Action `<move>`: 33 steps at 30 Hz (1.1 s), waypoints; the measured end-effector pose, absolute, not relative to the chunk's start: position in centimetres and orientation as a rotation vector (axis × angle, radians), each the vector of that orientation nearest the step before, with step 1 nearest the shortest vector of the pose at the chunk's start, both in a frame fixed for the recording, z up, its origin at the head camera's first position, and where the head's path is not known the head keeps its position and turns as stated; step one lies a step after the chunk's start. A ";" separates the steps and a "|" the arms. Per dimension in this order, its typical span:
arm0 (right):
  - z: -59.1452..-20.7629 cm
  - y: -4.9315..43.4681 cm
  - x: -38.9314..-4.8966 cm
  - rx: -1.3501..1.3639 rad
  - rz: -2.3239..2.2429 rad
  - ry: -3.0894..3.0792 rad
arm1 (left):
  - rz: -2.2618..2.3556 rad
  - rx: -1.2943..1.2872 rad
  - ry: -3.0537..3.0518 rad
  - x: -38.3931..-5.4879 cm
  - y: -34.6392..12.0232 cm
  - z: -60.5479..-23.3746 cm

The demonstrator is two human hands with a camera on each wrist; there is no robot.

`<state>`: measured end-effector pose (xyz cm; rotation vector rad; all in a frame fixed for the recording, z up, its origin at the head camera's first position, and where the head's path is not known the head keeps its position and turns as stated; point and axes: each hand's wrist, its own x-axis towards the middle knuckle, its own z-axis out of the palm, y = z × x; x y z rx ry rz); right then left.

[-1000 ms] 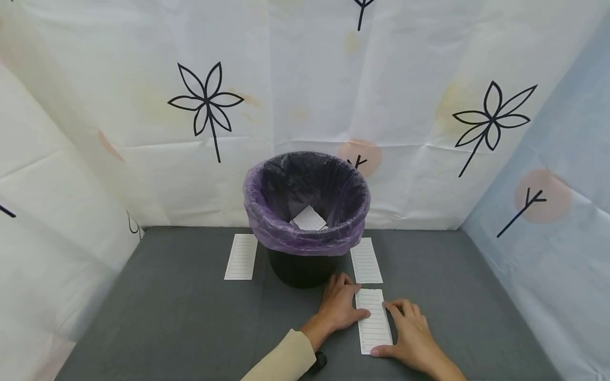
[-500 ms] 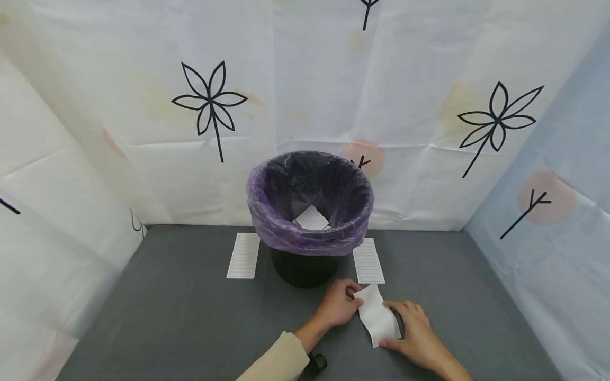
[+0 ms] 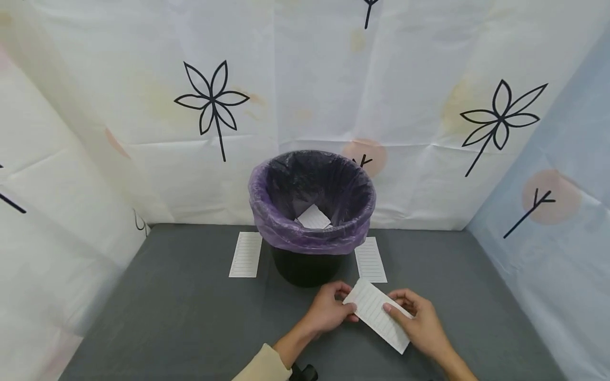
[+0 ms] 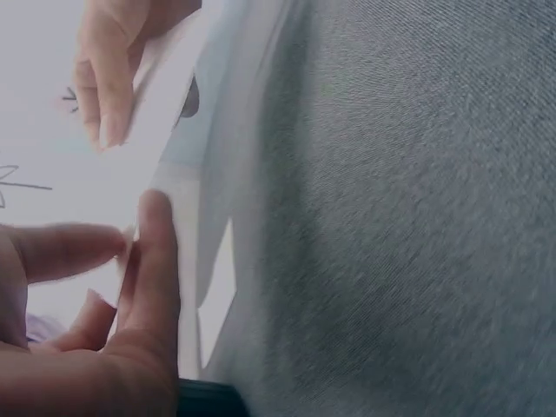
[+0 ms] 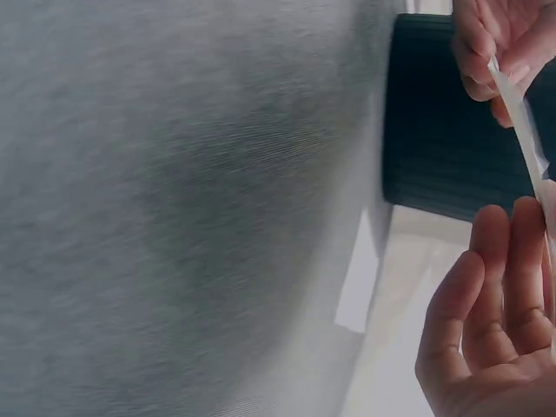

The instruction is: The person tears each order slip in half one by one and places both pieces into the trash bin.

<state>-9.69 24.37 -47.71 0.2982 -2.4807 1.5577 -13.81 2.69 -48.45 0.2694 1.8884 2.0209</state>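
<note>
Both hands hold a white lined sheet of paper (image 3: 376, 317) raised over the grey table, tilted, its lined face up in the head view. My left hand (image 3: 326, 309) pinches its left end, thumb on top and fingers beneath. At the right edge my right hand (image 3: 421, 323) pinches it, thumb on the lined side. In the left wrist view the left hand (image 4: 104, 339) has the paper between thumb and fingertips. The right wrist view shows the sheet (image 5: 524, 130) nearly edge-on, with fingers of the right hand (image 5: 491, 321) behind it.
A black bin (image 3: 305, 270) with a purple liner (image 3: 310, 241) stands at the table's back middle, paper (image 3: 314, 217) inside it. One lined sheet (image 3: 245, 255) lies left of it, another (image 3: 371, 260) right. Printed cloth walls (image 3: 305, 69) enclose the grey table (image 3: 190, 317).
The sheet was flat on the table, then curled up with its blank side showing. Now it is lifted, turned diagonally, lined face up. The left hand has shifted slightly left.
</note>
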 end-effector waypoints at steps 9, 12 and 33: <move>-45.4 23.0 -9.9 0.452 1.504 -2.491 | 1.923 0.543 2.039 -14.0 0.8 -45.6; -44.5 22.4 -10.1 0.479 1.523 -2.519 | 1.907 0.622 2.084 -14.1 0.0 -44.6; -38.6 18.2 -11.2 0.730 1.533 -2.385 | 1.907 0.727 2.363 -12.7 -3.8 -39.4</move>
